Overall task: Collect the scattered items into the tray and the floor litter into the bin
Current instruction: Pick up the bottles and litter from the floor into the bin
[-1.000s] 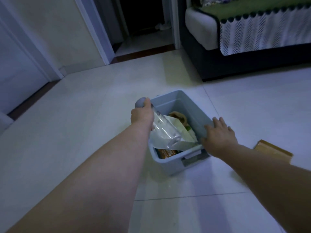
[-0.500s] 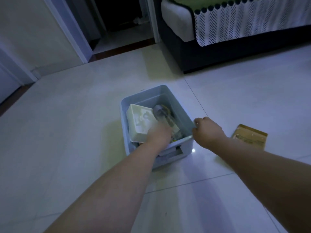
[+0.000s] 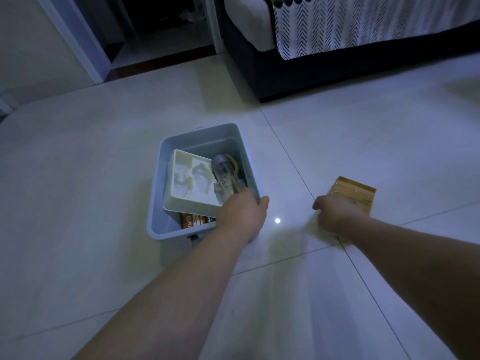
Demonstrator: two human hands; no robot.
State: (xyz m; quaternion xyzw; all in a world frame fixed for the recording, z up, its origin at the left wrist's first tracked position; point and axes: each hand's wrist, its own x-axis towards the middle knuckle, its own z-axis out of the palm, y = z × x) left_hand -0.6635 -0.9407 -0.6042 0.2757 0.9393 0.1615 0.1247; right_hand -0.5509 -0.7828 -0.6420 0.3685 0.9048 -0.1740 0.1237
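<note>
With bottle [image 3: 225,175] and moulded insert [image 3: 192,181] inside, grey bin [image 3: 166,162] on floor.

The floor [image 3: 337,294] is pale tile with a glossy finish, mirroring a small bright light spot and split by thin grout lines. The bin [image 3: 166,162] looks like smooth grey plastic with a matt to soft sheen. Inside it, the moulded tray [image 3: 192,183] appears to be white formed plastic or pulp, matt; which one is unclear. The bottle [image 3: 226,175] beside it is clear, shiny plastic with a duller grey cap. The packet [image 3: 355,193] on the tiles looks like glossy golden-brown foil or film. The sofa [image 3: 298,71] has a dark, matt base and a woven cloth cover [image 3: 363,22] with a herringbone print.
</note>
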